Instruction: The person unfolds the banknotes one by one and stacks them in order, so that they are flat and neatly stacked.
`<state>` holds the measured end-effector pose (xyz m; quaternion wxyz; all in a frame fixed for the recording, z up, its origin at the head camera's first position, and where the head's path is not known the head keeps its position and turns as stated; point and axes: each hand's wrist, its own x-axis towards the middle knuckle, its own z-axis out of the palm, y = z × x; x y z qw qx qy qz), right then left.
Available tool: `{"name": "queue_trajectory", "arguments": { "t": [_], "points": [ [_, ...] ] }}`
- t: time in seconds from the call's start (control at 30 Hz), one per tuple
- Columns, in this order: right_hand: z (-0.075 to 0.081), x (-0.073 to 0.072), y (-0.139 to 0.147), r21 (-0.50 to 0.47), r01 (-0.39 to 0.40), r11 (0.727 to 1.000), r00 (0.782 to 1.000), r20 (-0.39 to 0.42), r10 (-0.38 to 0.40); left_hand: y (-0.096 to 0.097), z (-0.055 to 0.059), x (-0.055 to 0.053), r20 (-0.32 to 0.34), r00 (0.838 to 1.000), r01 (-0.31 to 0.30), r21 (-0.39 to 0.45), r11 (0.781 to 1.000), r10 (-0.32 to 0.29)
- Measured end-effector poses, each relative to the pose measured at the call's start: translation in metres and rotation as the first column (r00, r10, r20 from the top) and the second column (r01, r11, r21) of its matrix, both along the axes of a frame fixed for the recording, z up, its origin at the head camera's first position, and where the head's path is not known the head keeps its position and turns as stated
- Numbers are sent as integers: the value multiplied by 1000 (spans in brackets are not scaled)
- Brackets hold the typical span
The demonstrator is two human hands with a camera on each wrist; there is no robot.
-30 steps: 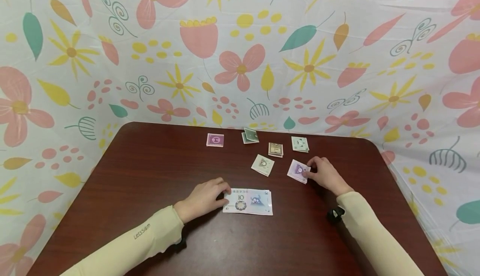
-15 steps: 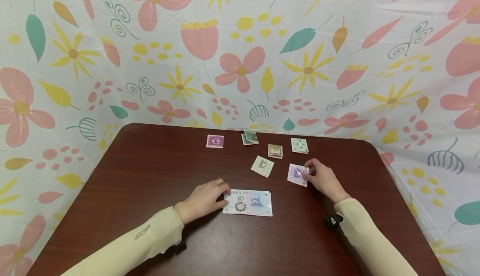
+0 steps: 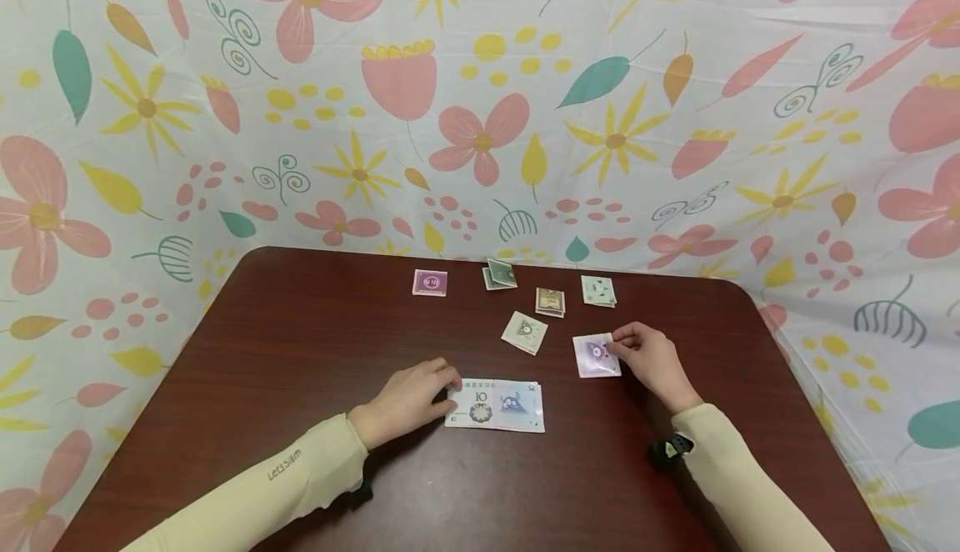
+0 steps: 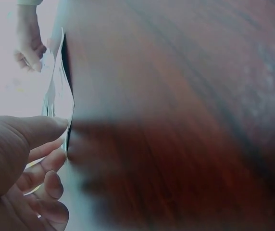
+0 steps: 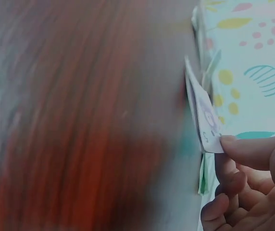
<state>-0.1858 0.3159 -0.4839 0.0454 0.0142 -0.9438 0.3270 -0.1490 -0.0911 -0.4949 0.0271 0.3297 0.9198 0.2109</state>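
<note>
In the head view a pale blue play banknote (image 3: 491,406) marked 10 lies flat near the middle of the dark wood table. My left hand (image 3: 405,398) pinches its left edge, and the left wrist view shows the thumb (image 4: 46,127) on top with fingers below. To the right, my right hand (image 3: 651,362) pinches the right edge of a folded purple banknote (image 3: 595,357). That note appears slightly raised in the right wrist view, with the thumb (image 5: 253,151) on its printed face. Just left of it lies a folded cream banknote (image 3: 524,332).
Along the back of the table (image 3: 337,318) lie a folded magenta note (image 3: 430,283), a half-open dark green note (image 3: 500,273), a folded brown note (image 3: 551,302) and a folded light green note (image 3: 598,290). Behind them hangs a flower-patterned cloth (image 3: 483,143).
My right hand has drawn the purple banknote slightly towards me and turned it straighter. The left hand and the 10 banknote have stayed in place.
</note>
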Motion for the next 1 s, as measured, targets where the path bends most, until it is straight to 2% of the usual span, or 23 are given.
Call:
{"name": "queue_trajectory", "arguments": {
  "t": [0.23, 0.47, 0.63, 0.8, 1.0],
  "points": [
    [11, 6, -8, -63, -18, 998, 1000, 20, 19, 1, 1, 2, 4, 1000, -6, -1, 1000, 6],
    [19, 12, -22, -120, -77, 990, 997, -24, 75, 0, -1, 4, -36, 999, 9, 6, 1000, -9],
    [26, 17, -35, -158, -133, 978, 991, -17, 132, 0, -2, 5, -22, 1000, 13, 42, 999, -12],
    [34, 22, -50, -149, -190, 971, 981, 3, 192, 0, -4, 4, 9, 1000, 8, 71, 997, -8],
    [39, 26, -68, -130, -249, 960, 967, 19, 254, 3, -2, 2, 12, 1000, -4, 99, 995, 3]
  ]
}}
